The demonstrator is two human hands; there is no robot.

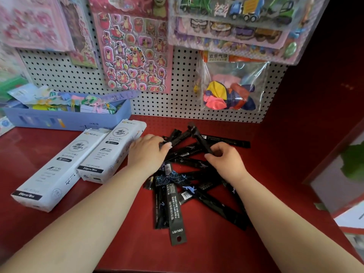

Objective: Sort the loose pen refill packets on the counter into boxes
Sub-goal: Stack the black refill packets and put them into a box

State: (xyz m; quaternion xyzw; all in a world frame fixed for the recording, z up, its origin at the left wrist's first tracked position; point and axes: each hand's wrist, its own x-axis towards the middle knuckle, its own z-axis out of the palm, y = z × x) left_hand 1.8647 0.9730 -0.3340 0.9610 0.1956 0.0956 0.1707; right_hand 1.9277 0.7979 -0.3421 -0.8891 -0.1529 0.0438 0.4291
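Note:
Several long black refill packets lie in a loose, crossed heap on the red counter. My left hand rests on the heap's left side, fingers curled over the end of one packet. My right hand pinches another black packet that tilts up and away toward the back wall. Two long white boxes lie side by side left of the heap: a nearer one and a farther one. Whether their ends are open does not show.
A blue tray full of pastel stationery stands at the back left. A white pegboard behind the counter carries sticker sheets and a bag of balloons. A red side wall closes off the right.

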